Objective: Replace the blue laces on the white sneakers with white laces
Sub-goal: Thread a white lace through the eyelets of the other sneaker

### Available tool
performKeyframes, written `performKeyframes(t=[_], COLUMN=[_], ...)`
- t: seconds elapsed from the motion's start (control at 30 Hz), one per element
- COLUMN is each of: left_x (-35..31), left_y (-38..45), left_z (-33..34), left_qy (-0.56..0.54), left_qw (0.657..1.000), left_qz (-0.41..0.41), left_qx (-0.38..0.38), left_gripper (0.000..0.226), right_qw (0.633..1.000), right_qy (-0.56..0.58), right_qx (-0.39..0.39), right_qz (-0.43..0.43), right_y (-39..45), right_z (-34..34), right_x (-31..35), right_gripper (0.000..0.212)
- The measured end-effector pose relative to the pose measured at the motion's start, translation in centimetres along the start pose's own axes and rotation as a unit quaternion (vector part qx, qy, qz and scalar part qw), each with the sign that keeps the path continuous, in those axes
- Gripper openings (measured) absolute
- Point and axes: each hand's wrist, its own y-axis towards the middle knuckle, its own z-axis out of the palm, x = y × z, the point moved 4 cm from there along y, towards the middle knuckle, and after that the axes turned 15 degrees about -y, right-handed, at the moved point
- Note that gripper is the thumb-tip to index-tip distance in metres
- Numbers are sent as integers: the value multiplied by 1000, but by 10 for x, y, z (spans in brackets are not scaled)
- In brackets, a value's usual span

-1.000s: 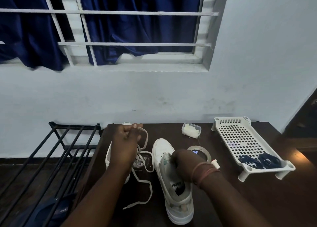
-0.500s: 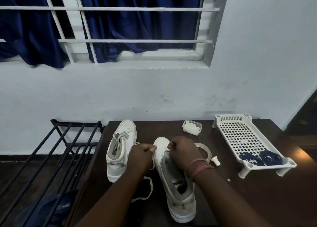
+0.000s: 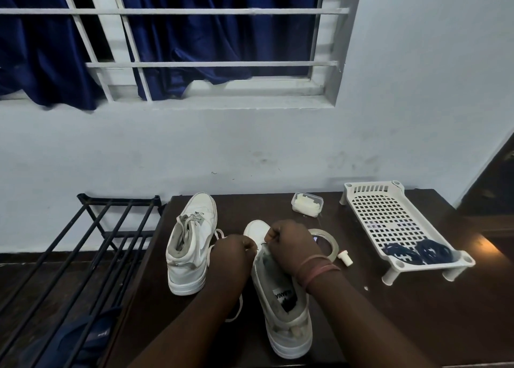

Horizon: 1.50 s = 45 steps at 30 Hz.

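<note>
Both hands were closed tight on the white lace; the left hand (image 3: 233,252) pinched one end of the white lace (image 3: 219,232) and the right hand (image 3: 292,245) pinched the other end, though that end was hidden under its fingers; the hands sat close together over the near sneaker (image 3: 281,306), which lay on the dark table (image 3: 389,320) with its heel toward the person; more lace hung loose under the left arm; the far sneaker (image 3: 192,239) stood just beside it, already laced; the blue laces (image 3: 417,253) lay in the white basket (image 3: 389,217), well apart. The lace looked soft, light and floppy, so I think it would bend and slip easily; the stiff tip seemed the best place to hold it for poking through the little holes.
</note>
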Motion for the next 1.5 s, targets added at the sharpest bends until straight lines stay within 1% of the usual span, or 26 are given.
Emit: performKeyframes(t=[0.07,0.2,0.33,0.47,0.5,0.6,0.67,0.7,0.73,0.8,0.87,0.93,1.0,1.07,1.13,1.17,1.2,1.23,1.27,1.3,1.33,1.37,1.43,1.5], left_x=[0,-3,-8,-14,-15,-18,-18,-17,-15,-16,-22,-34,-46,-51,-52,-51,-47,-44,-40,-38,-34,-32,-27,-23], left_y=[3,6,2,-3,-5,-9,-10,-9,-7,-2,3,2,-1,-7,-16,-19,-21,-22,-22,-22,-20,-20,-17,-17], left_z=[1,4,2,2,2,2,4,6,7,3,-7,-12,-9,3,16,19,20,20,19,17,17,16,14,13], left_qy=[9,48,43,87,97,132,102,67,31,-12,-42,-69,-77,-59,35,75,91,95,96,98,104,108,104,82], left_qw=[1000,999,999,993,991,984,986,990,994,999,996,991,992,994,997,996,995,995,995,995,994,993,994,995], left_qz=[2,11,24,85,93,120,133,126,102,44,-14,-52,-75,-90,-50,-26,-14,-15,-22,-26,-29,-31,-41,-49], left_qx=[0,20,15,9,11,3,4,10,10,-22,-77,-104,-74,-11,44,47,32,13,-6,-17,-19,-19,-20,-29], left_gripper=[22,17,29,27,26,6,7,12,19,27,22,13,9,14,14,19,25,28,28,25,22,20,18,13], right_qw=[1000,1000,1000,1000,1000,1000,1000,1000,1000,1000,1000,994,979,971,987,994,997,997,995,993,990,988,980,971], right_qy=[3,0,-6,-4,-3,2,1,2,2,5,24,87,167,194,127,72,30,-5,-33,-71,-99,-116,-140,-166], right_qx=[1,7,13,23,23,14,15,18,19,10,-17,-47,-57,-44,-5,24,45,63,79,88,92,93,137,168], right_qz=[4,5,-7,-9,-7,-3,-6,-7,-9,-7,5,45,105,130,101,79,63,48,41,39,41,44,42,36], right_y=[0,1,0,-1,-1,-3,-3,-4,-4,-4,-3,-2,-1,-2,-6,-12,-17,-22,-24,-26,-22,-20,-12,-10], right_z=[0,4,4,3,2,3,2,2,1,-1,-6,-13,-20,-24,-27,-29,-30,-30,-27,-26,-23,-20,-8,6], right_x=[0,0,2,5,6,5,6,6,6,5,6,2,-3,-2,7,13,18,21,21,19,18,14,10,9], right_gripper=[20,18,20,20,20,19,18,18,19,22,23,23,22,19,13,13,21,30,31,25,21,26,34,34])
